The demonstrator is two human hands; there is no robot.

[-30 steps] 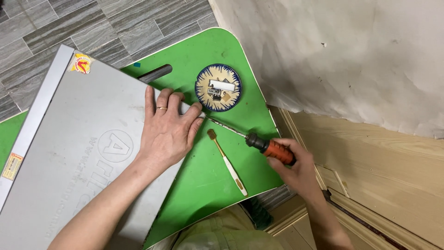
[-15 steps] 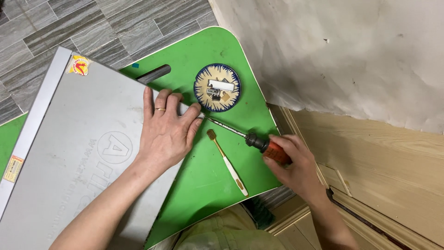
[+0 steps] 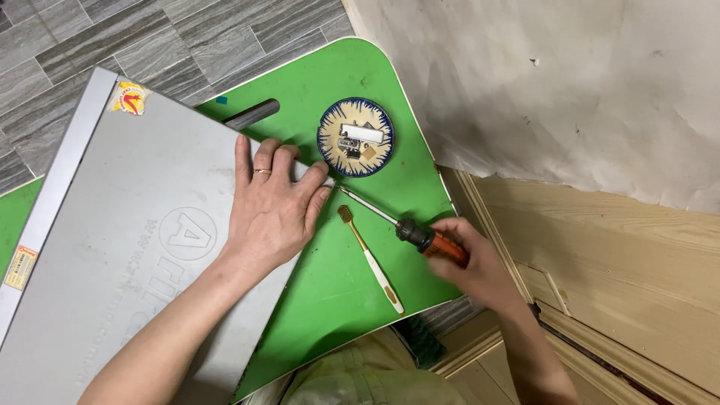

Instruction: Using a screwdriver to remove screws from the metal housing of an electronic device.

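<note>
My right hand, fingers clenched on the screwdriver, has brought its tip to the grey case; left hand lies flat on it.

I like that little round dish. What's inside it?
Inside the round dish lie a small white block and a few tiny metal and tan bits. Anything beneath them is covered.

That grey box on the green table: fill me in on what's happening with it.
A person has the flat grey metal case lying on the green table, with the left hand pressed flat on its corner. The right hand grips a screwdriver by its orange and black handle, tip pointed at the case's corner by the left fingertips. A toothbrush lies alongside, and a small round dish holds little parts.
</note>
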